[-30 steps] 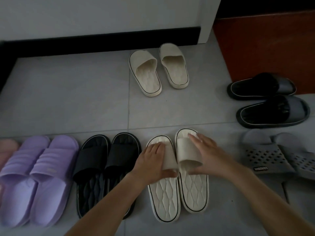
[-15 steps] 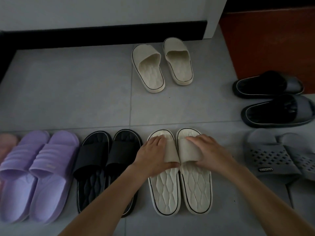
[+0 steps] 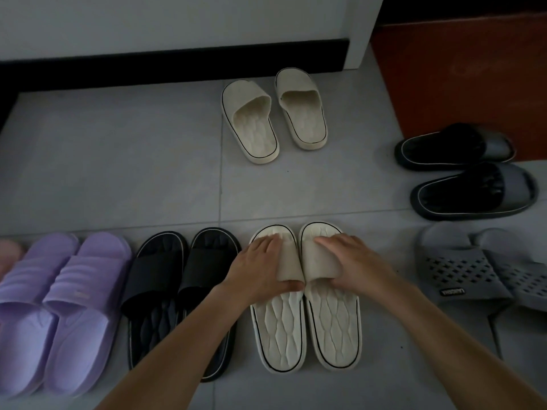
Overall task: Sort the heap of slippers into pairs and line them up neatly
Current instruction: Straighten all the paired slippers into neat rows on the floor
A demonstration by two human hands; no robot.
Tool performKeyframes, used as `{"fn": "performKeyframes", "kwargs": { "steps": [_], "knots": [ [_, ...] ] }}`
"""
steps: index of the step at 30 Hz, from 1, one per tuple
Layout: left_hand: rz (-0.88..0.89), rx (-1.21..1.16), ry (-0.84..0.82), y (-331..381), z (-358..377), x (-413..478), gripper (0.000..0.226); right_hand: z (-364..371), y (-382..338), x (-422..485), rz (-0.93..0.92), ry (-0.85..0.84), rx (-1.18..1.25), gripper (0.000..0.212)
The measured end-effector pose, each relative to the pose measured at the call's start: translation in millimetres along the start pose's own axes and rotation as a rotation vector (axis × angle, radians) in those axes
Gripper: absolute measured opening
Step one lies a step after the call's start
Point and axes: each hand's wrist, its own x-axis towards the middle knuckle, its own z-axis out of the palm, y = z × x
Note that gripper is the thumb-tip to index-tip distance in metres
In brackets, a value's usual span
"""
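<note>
Two cream slippers lie side by side on the grey floor in front of me. My left hand (image 3: 260,269) grips the strap of the left cream slipper (image 3: 279,327), thumb under the strap's rear edge. My right hand (image 3: 352,266) grips the strap of the right cream slipper (image 3: 334,324) the same way. To their left stand a black pair (image 3: 177,279) and a purple pair (image 3: 59,306), all in one row. A second cream pair (image 3: 275,113) lies farther off near the wall.
A black-and-grey pair (image 3: 461,173) lies sideways at the right, with a grey perforated pair (image 3: 485,270) below it. A pink slipper edge (image 3: 7,253) shows at far left. A black skirting board (image 3: 177,60) and a red-brown floor area (image 3: 461,69) bound the tiles.
The cream pair under my hands has slid slightly and now lies straighter and closer together, toes level with the black pair. Both hands keep their hold on the straps.
</note>
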Motion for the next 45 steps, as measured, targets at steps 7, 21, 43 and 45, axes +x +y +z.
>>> {"fn": "performKeyframes", "kwargs": {
  "steps": [7,21,43,45],
  "knots": [
    [0.042,-0.162,0.035,22,-7,4,0.122,-2,-4,-4,-0.01,-0.01,0.015,0.098],
    [0.343,-0.251,-0.11,215,20,55,0.12,-133,128,-95,0.1,-0.334,-0.297,0.11],
    [0.175,-0.002,0.047,203,44,56,0.08,-75,186,-88,-0.002,-0.113,-0.173,0.098],
    [0.162,0.008,0.063,197,43,54,0.079,-74,182,-83,-0.012,-0.105,-0.167,0.097]
  ]
}}
